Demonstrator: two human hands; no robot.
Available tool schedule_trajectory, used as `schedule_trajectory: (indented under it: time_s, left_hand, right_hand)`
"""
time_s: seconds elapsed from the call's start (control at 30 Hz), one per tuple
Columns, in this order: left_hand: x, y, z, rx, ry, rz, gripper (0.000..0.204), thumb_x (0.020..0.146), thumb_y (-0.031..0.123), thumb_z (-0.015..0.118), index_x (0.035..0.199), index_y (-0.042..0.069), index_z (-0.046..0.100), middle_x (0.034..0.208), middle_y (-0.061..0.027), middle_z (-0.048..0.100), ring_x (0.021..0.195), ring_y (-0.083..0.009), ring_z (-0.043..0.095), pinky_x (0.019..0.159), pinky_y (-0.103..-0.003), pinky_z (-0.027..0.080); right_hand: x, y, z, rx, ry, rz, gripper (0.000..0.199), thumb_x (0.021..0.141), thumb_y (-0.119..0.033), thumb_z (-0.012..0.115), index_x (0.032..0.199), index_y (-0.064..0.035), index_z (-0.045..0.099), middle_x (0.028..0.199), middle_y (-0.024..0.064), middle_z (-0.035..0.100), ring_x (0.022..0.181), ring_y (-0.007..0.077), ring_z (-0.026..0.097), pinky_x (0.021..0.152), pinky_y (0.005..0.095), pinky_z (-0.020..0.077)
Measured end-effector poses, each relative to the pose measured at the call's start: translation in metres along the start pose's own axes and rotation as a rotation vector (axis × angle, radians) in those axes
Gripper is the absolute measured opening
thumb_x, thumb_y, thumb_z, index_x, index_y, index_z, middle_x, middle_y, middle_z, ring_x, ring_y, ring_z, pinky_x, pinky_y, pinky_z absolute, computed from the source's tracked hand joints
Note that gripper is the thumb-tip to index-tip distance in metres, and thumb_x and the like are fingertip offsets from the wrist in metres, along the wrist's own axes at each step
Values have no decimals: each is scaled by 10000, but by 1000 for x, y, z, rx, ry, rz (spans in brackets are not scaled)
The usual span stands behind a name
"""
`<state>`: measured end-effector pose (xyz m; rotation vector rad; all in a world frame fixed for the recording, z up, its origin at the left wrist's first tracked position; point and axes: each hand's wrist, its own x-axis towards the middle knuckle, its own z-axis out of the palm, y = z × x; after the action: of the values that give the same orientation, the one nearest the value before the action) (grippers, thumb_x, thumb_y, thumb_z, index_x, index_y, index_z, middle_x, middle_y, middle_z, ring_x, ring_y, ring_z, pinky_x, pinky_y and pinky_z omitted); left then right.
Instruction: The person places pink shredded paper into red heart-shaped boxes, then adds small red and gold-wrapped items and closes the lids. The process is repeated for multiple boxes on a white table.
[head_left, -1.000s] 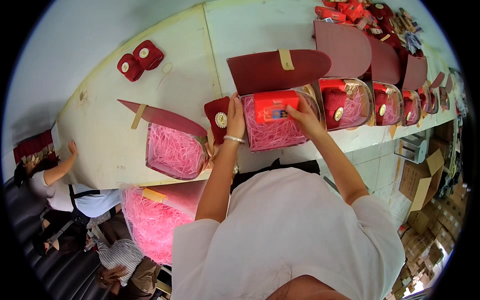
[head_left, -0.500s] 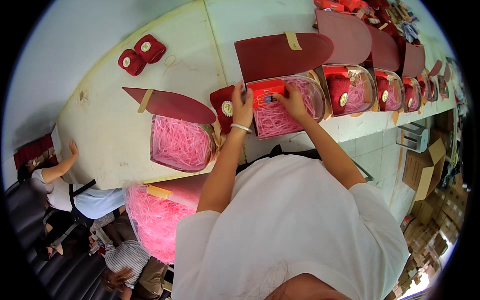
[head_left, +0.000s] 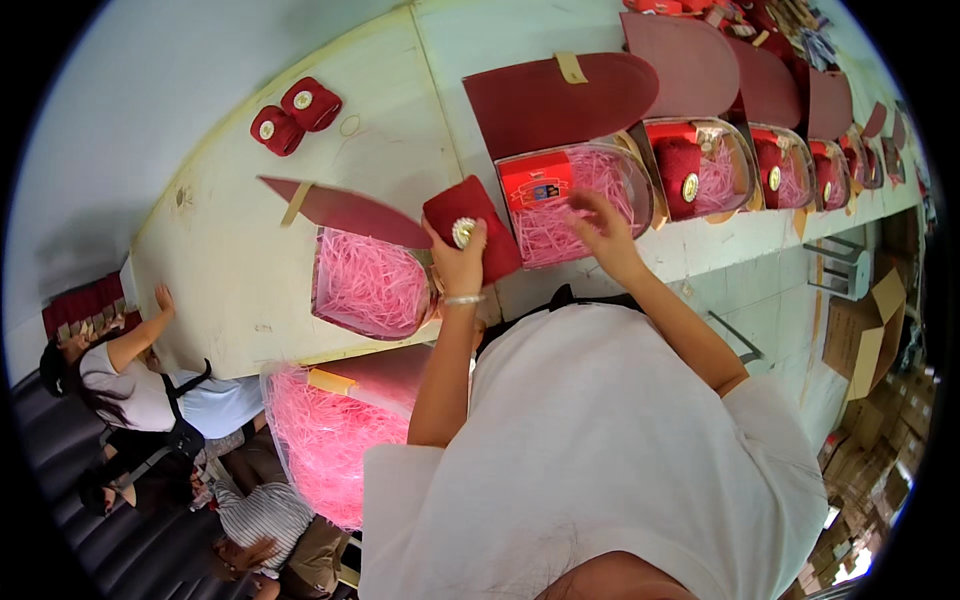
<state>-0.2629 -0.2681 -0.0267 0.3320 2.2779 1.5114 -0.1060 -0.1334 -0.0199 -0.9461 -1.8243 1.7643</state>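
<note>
Bare hands at a pale-topped bench [head_left: 220, 260]; clock positions are read about the central arched, clear-walled box [head_left: 643, 190], whose flat dark-red lid [head_left: 555, 100] leans back toward 12 o'clock, leaving the interior exposed from above. Inside, a bright-red rectangular carton [head_left: 535, 180] occupies the 10 o'clock corner on curly pink shreds [head_left: 608, 172], which presumably cushion it. Between 8 and 9 o'clock, beside the box, the left hand [head_left: 462, 265] has its grip wrapped on a dark-red, folded, soft-looking cloth bundle [head_left: 499, 248]; the thumb lies by the round pale-and-gold ornament [head_left: 463, 232], probably steadying that face upward, while the remaining fingers are largely hidden. The right hand [head_left: 606, 235], at 4 o'clock over the shreds, shows a loosely curled grip with nothing visible in it; contact with the shreds cannot be judged. Farther toward 8 o'clock stands a shred-lined second box [head_left: 345, 326]. Toward 3 o'clock, a row of filled boxes [head_left: 752, 168] shows raised lids, apparently for access from above. Two similar bundles [head_left: 297, 117] lie between 9 and 10 o'clock.
</note>
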Motion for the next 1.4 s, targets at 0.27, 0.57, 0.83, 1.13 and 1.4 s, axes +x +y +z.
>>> schedule_trajectory:
  time_s: [0.27,0.57,0.83,1.13,1.4]
  left_hand:
    - [-39,54,8,-395,-290,28,463,815,205,598,1181,14,390,1112,-91,478,1003,-166,472,863,-290,380]
    - [-43,93,20,-914,-378,-188,349,901,289,441,1152,47,428,1130,-63,503,1016,-162,490,873,-327,402]
    - [-45,82,-4,-10,-555,572,524,719,209,665,1156,60,416,1128,-140,475,1062,-256,444,904,-371,349]
    - [-54,32,41,-116,-489,188,577,650,284,731,1037,-42,452,955,-177,583,873,-294,575,748,-338,451]
    - [-25,17,29,391,-383,508,939,636,302,718,1351,45,164,1340,-281,193,1244,-408,198,1020,-436,202]
  right_hand:
    - [-20,-33,11,216,-251,107,528,770,-244,648,1183,6,437,1052,64,524,932,147,492,848,284,390]
    - [-30,-69,-16,349,-195,193,588,751,-159,665,1242,-23,373,1121,93,499,1018,156,484,862,286,404]
    - [-4,-116,-71,-522,-553,-92,403,691,-143,616,1071,-30,544,1023,85,564,901,204,552,764,320,445]
    - [2,-51,-49,-183,-283,135,751,691,-262,724,1298,-58,331,1042,85,526,930,159,491,789,276,411]
    - [18,27,-2,-235,-262,197,542,750,-293,653,1102,78,474,1001,174,568,942,202,529,800,321,421]
